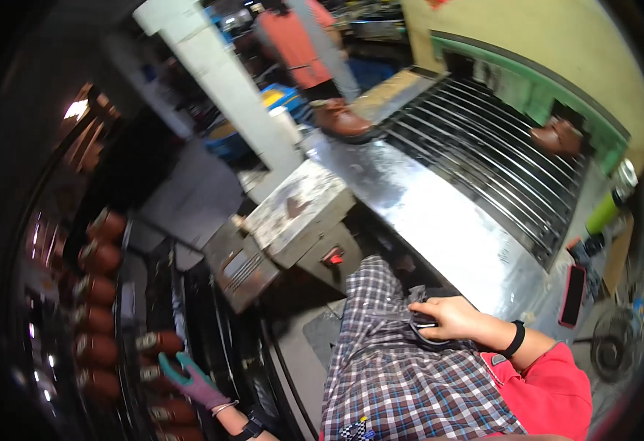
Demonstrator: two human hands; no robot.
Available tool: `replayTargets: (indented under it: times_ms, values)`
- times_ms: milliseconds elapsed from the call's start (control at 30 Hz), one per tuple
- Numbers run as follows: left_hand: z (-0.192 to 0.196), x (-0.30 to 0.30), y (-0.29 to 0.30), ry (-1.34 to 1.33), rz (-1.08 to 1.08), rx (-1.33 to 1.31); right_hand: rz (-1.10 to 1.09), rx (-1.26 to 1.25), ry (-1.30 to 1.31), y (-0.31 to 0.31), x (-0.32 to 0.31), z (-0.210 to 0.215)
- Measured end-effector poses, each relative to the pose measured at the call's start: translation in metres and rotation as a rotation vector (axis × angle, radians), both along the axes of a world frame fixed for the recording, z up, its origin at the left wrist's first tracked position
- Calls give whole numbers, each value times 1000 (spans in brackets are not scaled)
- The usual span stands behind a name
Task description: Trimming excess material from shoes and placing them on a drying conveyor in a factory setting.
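My left hand (192,384), in a purple and teal glove, reaches to a rack of brown leather shoes at the lower left. Its fingers are apart beside a brown shoe (159,343); whether they touch it I cannot tell. My right hand (448,317), bare with a black wristband, is at my lap over the checked apron (417,386). Its fingers curl round something dark with a pale curved edge, too hidden to name. More brown shoes (96,320) stand in a row farther left.
A metal table (439,220) adjoins a roller conveyor (484,162). One brown shoe (342,119) is at its left end, another brown shoe (557,137) by the green opening. A phone (573,296), green bottle (605,212) and metal box (300,209) are nearby. A person (300,44) stands beyond.
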State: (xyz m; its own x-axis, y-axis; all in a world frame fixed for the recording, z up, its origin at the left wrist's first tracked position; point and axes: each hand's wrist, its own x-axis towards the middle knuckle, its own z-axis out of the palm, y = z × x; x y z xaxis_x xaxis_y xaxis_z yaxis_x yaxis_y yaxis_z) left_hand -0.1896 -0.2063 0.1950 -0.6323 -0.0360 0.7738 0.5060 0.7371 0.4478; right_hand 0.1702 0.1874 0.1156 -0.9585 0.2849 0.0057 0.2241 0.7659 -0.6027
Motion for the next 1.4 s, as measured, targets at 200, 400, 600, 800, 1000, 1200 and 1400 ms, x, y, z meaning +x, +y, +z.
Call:
replayTargets:
  times_ms: [200, 400, 600, 800, 1000, 1200, 1400]
  values:
    - [-12, 6, 257, -249, -905, 22, -596, 140, 30, 29, 92, 2]
    - [-36, 124, 505, -385, -1710, -491, -999, 214, 52, 35, 151, -20]
    - [-73, 271, 686, -481, -1867, -670, -1102, 326, 81, 37, 175, -45]
    - [-87, 350, 841, -373, -1793, -891, -1098, 354, 145, 45, 184, -58]
    - [-94, 442, 977, -277, -1756, -798, -851, 208, 276, 43, 202, -114]
    - [-115, 516, 992, -259, -1572, -985, -636, 396, -262, 17, 217, -117]
    - [-120, 496, 944, -100, -1545, -768, -928, 144, -63, 21, 203, -113]
